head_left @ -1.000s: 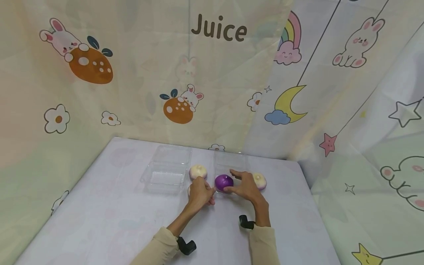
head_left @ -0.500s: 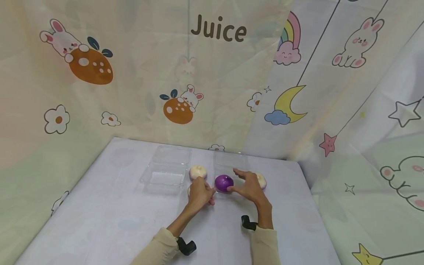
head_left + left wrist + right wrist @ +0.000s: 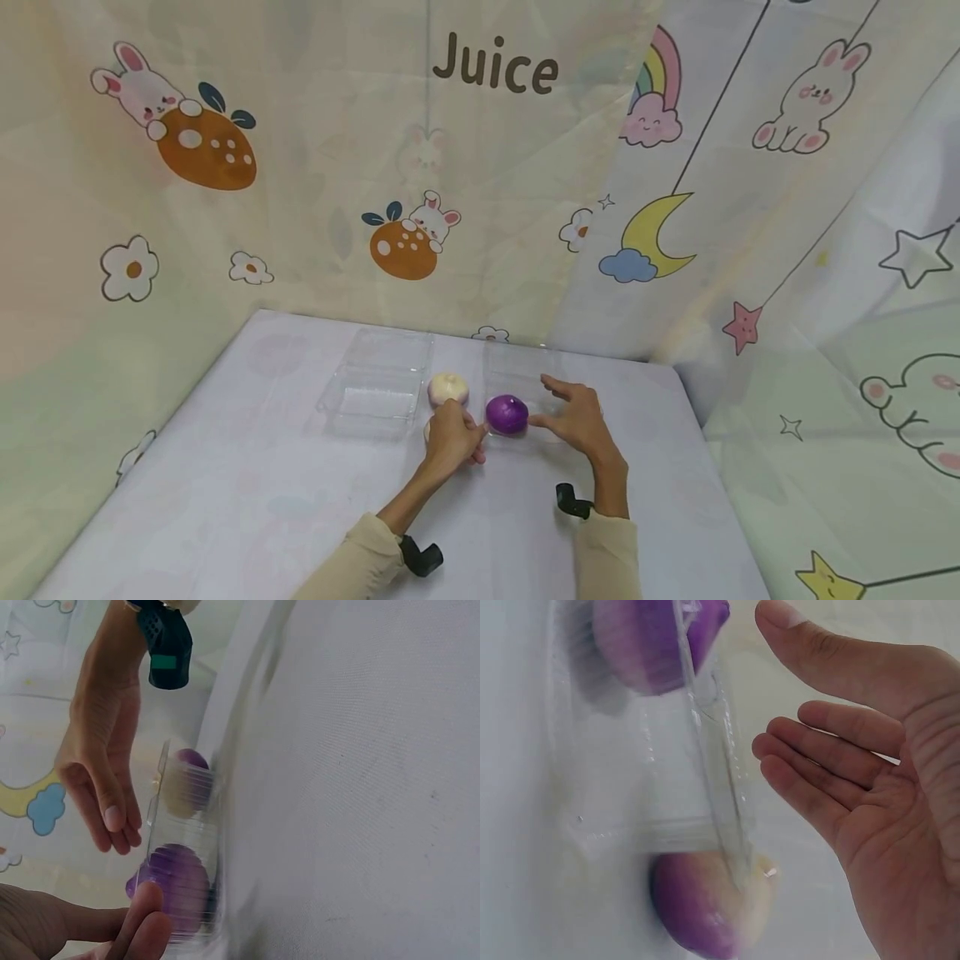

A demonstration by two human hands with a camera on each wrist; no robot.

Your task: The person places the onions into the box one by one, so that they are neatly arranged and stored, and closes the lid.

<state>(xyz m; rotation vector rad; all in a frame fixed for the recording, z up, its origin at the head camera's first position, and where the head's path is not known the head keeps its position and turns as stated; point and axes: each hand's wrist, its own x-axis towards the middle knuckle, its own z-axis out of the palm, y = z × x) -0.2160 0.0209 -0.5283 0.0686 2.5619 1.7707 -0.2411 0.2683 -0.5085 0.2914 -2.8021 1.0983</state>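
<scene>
A purple bulb, like an onion or turnip [image 3: 507, 415], sits in the right-hand clear plastic box [image 3: 522, 360]. My left hand [image 3: 452, 437] pinches that box's near left edge; in the left wrist view its fingers [image 3: 146, 900] lie against the box wall beside the bulb. My right hand [image 3: 581, 421] stands at the bulb's right, thumb and fingers spread, holding nothing. In the right wrist view the right hand [image 3: 877, 765] is apart from the box. A purple-and-cream bulb [image 3: 697, 907] lies just outside the box; the right hand hides it in the head view.
Another cream-topped bulb [image 3: 448, 389] lies between the boxes. A further pale one is mostly covered by my left hand. The second clear box [image 3: 378, 396], lid raised, stands at the left on the white table [image 3: 247, 467]. Printed cloth [image 3: 315, 217] hangs behind.
My right hand has let go of the purple bulb and moved right, covering the bulb outside the box in the head view. The left hand and the purple bulb have hardly moved.
</scene>
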